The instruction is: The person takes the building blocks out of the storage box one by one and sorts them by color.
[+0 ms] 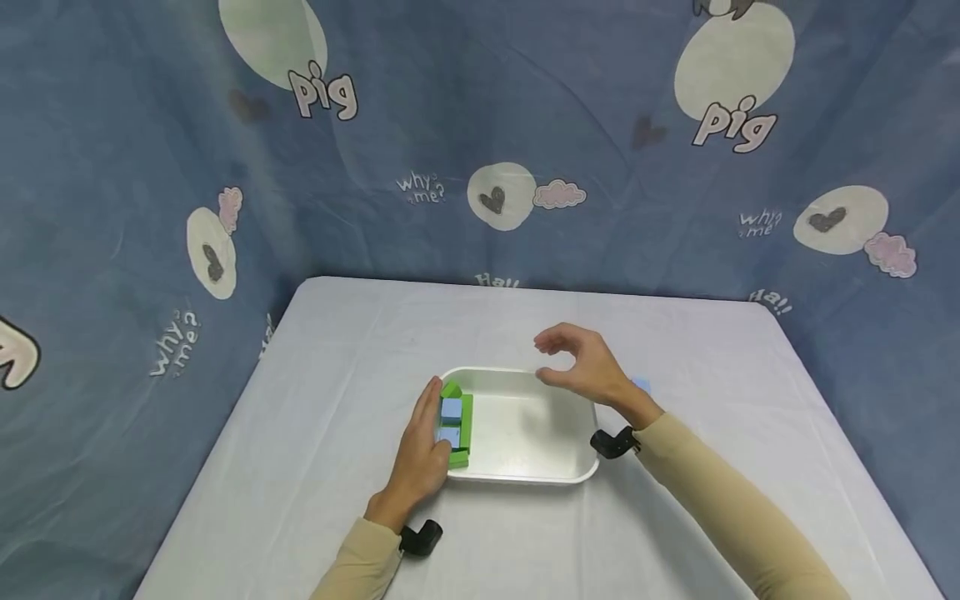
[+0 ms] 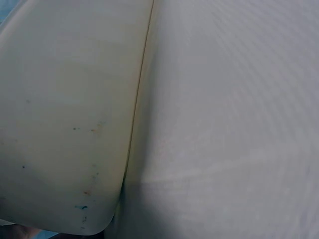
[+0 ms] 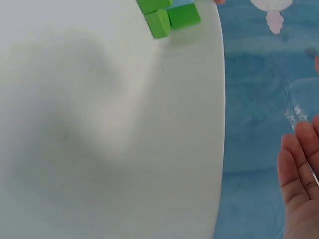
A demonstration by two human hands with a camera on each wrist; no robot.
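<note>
A white rectangular tray lies on the table. Along its left end stand two light blue blocks, with several green blocks around them. Against that end rests my left hand, its fingers straight along the outer side and its thumb over the rim beside the nearer blue block. My right hand hovers above the tray's far right corner, fingers and thumb curved apart with nothing between them. In the right wrist view, green blocks show at the top and right-hand fingers at the right edge.
Another light blue piece lies on the table right of the tray, partly hidden behind the right wrist. White cloth covers the table. A blue printed curtain hangs behind it and along the left. Both wrists carry black cameras.
</note>
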